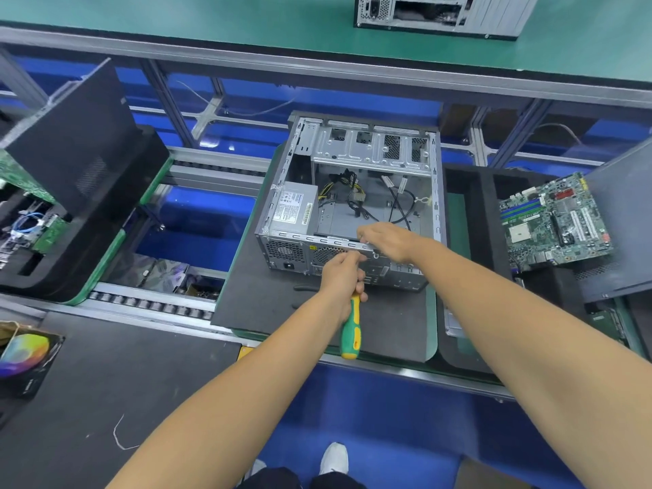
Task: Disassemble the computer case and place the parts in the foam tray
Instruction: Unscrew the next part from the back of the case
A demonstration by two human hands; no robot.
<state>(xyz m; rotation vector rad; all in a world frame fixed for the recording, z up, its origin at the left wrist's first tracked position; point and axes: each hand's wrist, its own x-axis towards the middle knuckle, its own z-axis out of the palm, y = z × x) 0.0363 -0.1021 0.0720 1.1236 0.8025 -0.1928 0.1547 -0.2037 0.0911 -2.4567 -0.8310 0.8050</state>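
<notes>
An open grey computer case (352,160) lies on a dark foam mat (268,305) on the conveyor. Inside it sit a power supply (294,208) at the left and loose black and yellow cables (356,195). My left hand (340,277) grips a green and yellow screwdriver (351,330), handle pointing toward me, against the case's near rear panel. My right hand (391,240) rests on the top edge of that near panel, fingers curled over the rim. A green motherboard (555,222) lies on the black foam tray (469,185) to the right.
A black side panel (74,135) leans in another foam tray (53,277) at left, holding boards and cables. A grey panel (621,224) leans at the right. A second case (441,12) stands on the far green bench. A colourful box (24,358) sits near left.
</notes>
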